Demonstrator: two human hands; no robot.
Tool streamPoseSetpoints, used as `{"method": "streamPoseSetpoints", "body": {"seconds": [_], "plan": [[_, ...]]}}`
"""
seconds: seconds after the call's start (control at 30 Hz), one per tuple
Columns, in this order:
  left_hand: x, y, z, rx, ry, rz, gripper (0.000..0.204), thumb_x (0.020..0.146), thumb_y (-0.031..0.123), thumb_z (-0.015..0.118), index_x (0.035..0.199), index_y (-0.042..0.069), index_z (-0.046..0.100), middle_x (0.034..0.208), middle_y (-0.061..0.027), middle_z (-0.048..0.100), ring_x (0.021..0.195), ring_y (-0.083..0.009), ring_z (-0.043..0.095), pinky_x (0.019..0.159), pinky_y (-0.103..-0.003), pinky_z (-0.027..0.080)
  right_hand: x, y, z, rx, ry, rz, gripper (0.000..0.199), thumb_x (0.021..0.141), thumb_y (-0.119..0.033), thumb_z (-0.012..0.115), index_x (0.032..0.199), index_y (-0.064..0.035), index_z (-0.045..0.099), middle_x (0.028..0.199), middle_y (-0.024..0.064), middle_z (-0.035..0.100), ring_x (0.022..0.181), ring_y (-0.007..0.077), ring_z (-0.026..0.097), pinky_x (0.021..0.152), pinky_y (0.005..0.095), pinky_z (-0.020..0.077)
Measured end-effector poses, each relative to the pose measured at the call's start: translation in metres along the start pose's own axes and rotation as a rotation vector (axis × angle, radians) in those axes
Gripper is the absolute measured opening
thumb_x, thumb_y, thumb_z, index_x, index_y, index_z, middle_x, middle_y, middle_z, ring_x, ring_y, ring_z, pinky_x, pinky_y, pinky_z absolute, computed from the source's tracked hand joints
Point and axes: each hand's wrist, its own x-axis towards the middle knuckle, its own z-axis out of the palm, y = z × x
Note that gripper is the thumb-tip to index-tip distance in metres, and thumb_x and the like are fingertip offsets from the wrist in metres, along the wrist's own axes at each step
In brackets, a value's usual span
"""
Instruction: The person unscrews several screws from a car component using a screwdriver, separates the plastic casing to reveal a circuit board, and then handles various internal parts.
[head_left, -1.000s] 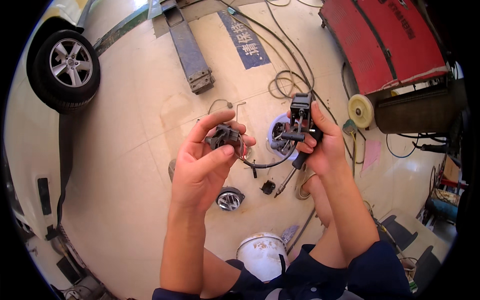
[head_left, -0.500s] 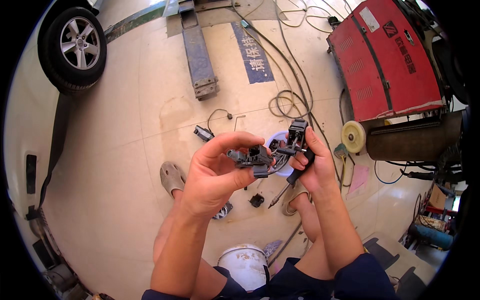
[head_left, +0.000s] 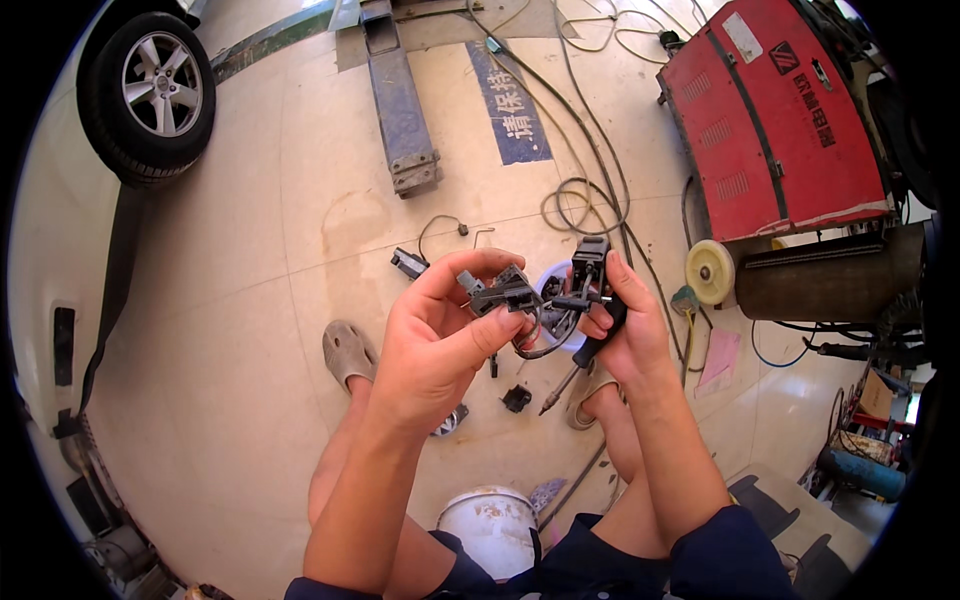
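My left hand point(head_left: 425, 345) grips a black plastic connector housing point(head_left: 508, 292) between thumb and fingers, its open side tilted. A thin black cable point(head_left: 545, 353) loops from it toward the other hand. My right hand point(head_left: 640, 340) is closed around a second black plastic part point(head_left: 590, 262), held upright. The same hand also keeps a black-handled screwdriver point(head_left: 600, 345) against the palm, its tip pointing down and left. Partly hidden behind my hands, a pale purple bowl point(head_left: 549, 274) contains dark small parts. A small black plastic piece point(head_left: 516, 399) lies on the floor below.
Farther off lie a black module point(head_left: 409, 263) with a cable and a bent metal rod point(head_left: 484, 232). A white bucket point(head_left: 480, 510) is between my legs. A blue steel beam point(head_left: 400, 110), hoses point(head_left: 610, 190), a red cabinet point(head_left: 770, 130) and a car wheel point(head_left: 155, 95) surround the floor.
My left hand has turned the connector housing and tilted it, raising it slightly, so more of the cable loop shows. The right hand holds its part and the screwdriver almost unchanged.
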Motion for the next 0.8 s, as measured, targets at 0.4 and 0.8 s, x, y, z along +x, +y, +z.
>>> {"method": "streamPoseSetpoints", "body": {"seconds": [0.4, 0.8], "plan": [[0.005, 0.0, -0.008, -0.027, 0.242, 0.043, 0.036, 0.093, 0.006, 0.059, 0.127, -0.001, 0.047, 0.09, -0.0066, 0.056, 0.08, -0.0154, 0.055, 0.073, -0.031, 0.047, -0.003, -0.007, 0.004, 0.036, -0.008, 0.117, 0.033, 0.099, -0.032, 0.053, 0.112, -0.0018, 0.06, 0.071, 0.0002, 0.056, 0.046, 0.0087, 0.042, 0.043, 0.0254, 0.0313], [0.005, -0.012, -0.008, 1.385, 0.516, 0.445, 0.061, 0.091, 0.015, 0.062, 0.142, 0.0, 0.032, 0.132, -0.0186, 0.047, 0.128, -0.0323, 0.042, 0.107, -0.042, 0.033, -0.006, -0.009, 0.008, 0.043, -0.119, 0.054, 0.039, 0.099, -0.034, 0.055, 0.117, 0.0003, 0.059, 0.073, 0.0004, 0.057, 0.046, 0.0086, 0.041, 0.044, 0.0254, 0.0318]]}}
